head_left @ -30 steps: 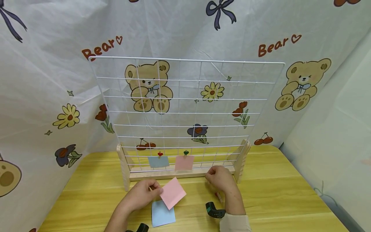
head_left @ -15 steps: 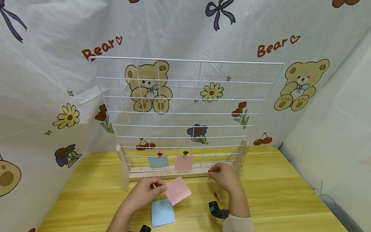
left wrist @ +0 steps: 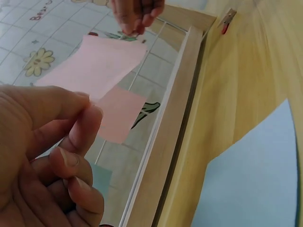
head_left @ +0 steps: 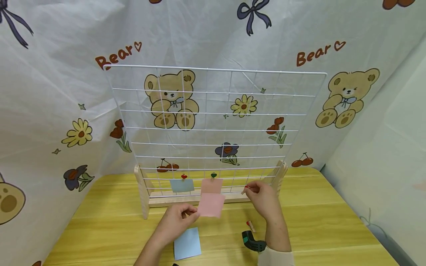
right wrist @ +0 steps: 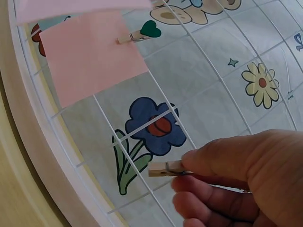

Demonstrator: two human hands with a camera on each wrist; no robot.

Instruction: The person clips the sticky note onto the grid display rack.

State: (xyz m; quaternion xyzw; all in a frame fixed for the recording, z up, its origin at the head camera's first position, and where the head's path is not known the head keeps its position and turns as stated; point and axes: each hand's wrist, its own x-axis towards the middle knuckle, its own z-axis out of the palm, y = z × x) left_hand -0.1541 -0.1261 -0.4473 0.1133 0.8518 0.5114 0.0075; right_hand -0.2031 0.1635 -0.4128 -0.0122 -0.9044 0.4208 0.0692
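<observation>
My left hand [head_left: 179,222] pinches a pink paper square [head_left: 211,205] by its left edge, raised in front of the white wire grid [head_left: 206,130]. In the right wrist view, my right hand [right wrist: 236,179] pinches a small wooden clothespin [right wrist: 163,169] between thumb and forefinger, near the grid's lower right part. A second pink square [right wrist: 94,59] hangs on the grid from a clothespin with a green heart [right wrist: 150,29]. Left of it a blue square [head_left: 182,186] hangs from a red-heart clothespin [head_left: 183,177].
On the table lie a light blue paper square [head_left: 188,244] and a loose clothespin with a red heart [head_left: 251,226]. The grid stands in a wooden base [head_left: 186,200]. A patterned cloth with bears [head_left: 173,98] hangs behind it.
My left hand has carried the pink square up and to the right, turning it nearly straight. My right hand has risen toward the grid with the clothespin, uncovering the loose one.
</observation>
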